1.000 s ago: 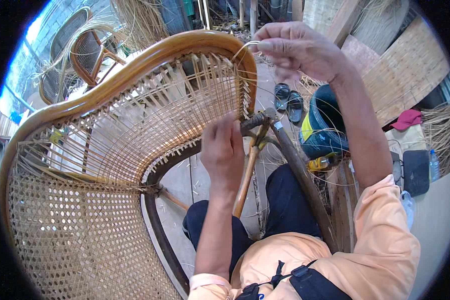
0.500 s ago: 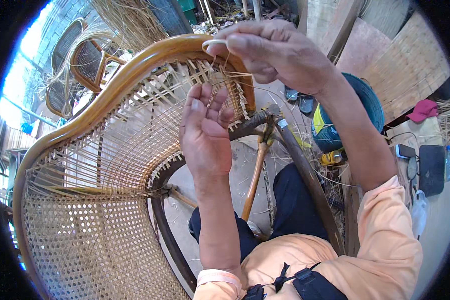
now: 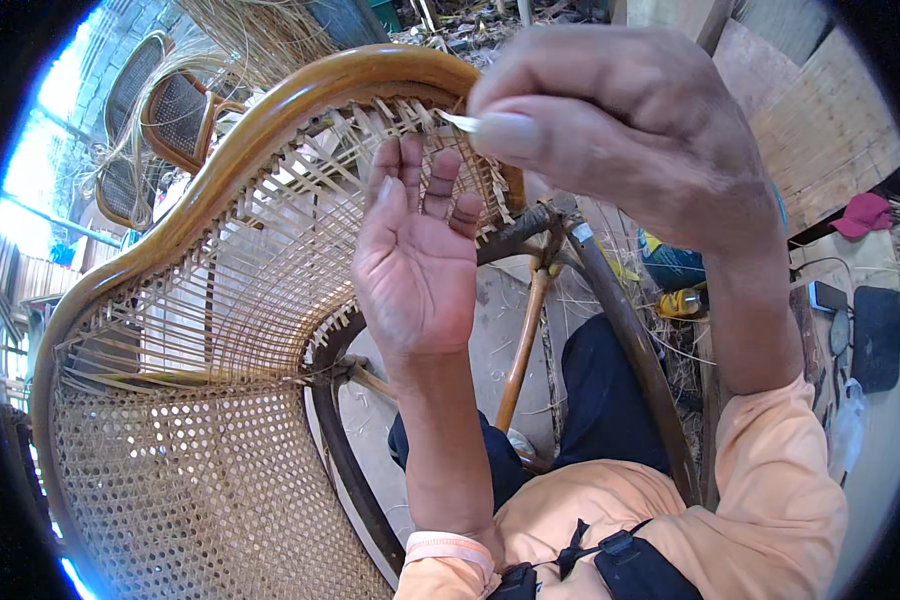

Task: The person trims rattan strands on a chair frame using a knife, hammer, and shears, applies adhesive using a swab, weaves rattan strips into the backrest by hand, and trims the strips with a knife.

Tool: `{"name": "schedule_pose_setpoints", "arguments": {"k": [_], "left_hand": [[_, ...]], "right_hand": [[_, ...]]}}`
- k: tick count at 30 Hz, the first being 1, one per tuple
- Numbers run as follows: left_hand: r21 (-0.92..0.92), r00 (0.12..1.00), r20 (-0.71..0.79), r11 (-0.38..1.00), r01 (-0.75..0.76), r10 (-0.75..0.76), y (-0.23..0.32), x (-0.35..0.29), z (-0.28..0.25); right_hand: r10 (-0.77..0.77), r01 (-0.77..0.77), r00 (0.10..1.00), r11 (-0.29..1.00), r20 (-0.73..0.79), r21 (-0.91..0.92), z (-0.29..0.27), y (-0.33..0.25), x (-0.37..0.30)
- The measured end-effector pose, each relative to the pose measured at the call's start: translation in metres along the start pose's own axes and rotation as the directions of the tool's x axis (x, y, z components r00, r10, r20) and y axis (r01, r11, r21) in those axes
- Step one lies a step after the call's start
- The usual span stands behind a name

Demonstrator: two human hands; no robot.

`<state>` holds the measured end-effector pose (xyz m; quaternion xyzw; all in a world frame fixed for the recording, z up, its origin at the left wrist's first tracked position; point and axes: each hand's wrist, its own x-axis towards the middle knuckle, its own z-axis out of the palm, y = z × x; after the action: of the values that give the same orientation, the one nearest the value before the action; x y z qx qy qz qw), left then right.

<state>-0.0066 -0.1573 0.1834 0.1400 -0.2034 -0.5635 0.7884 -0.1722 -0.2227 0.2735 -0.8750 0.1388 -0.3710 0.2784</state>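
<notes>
A curved chair frame of glossy brown rattan (image 3: pixel 160 232) fills the left side and carries woven cane. Its lower panel (image 3: pixel 185 480) is a close mesh with small holes, while the upper panel (image 3: pixel 260 290) has looser strands with pale strip ends along the rim. My left hand (image 3: pixel 420 265) is palm up against the upper weave, fingers apart; whether a strand runs behind them is hidden. Above and right of it, close to the camera, my right hand (image 3: pixel 630 140) pinches a pale cane strip (image 3: pixel 458 121) between thumb and fingers, its tip jutting left.
Dark chair legs (image 3: pixel 630 360) stand by my knees. A blue bucket (image 3: pixel 670 265), partly behind my right arm, has a yellow bottle (image 3: pixel 680 303) beside it. A red cap (image 3: pixel 860 215) and a black pad (image 3: pixel 876 338) lie at right. Bundled cane strands (image 3: pixel 260 35) and other chairs (image 3: pixel 175 120) are at upper left.
My right hand has come up, rightward and nearer the camera, pulling the pinched strip away from the rim. My left hand stays at the weave, its palm turned more upward.
</notes>
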Motion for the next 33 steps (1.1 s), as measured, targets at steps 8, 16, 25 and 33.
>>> {"name": "schedule_pose_setpoints", "arguments": {"k": [8,16,25,33], "left_hand": [[-0.043,0.999,0.016,0.999,0.029,-0.028,0.005,0.000,-0.002],[-0.115,0.993,0.096,0.990,0.076,-0.065,0.011,0.007,-0.002],[0.773,0.956,-0.123,0.629,-0.075,0.265,0.004,-0.015,-0.010],[0.820,0.701,0.558,-0.427,-0.382,0.444,-0.018,0.010,-0.020]], "right_hand": [[0.322,-0.031,0.849,0.822,0.419,-0.568,-0.008,0.003,-0.033],[-0.059,-0.157,0.972,0.558,-0.228,-0.815,-0.071,0.095,-0.007],[-0.403,0.002,0.742,0.800,-0.536,-0.600,0.004,0.034,-0.055],[0.044,-0.178,0.891,0.949,-0.451,-0.260,0.075,0.098,-0.046]]}}
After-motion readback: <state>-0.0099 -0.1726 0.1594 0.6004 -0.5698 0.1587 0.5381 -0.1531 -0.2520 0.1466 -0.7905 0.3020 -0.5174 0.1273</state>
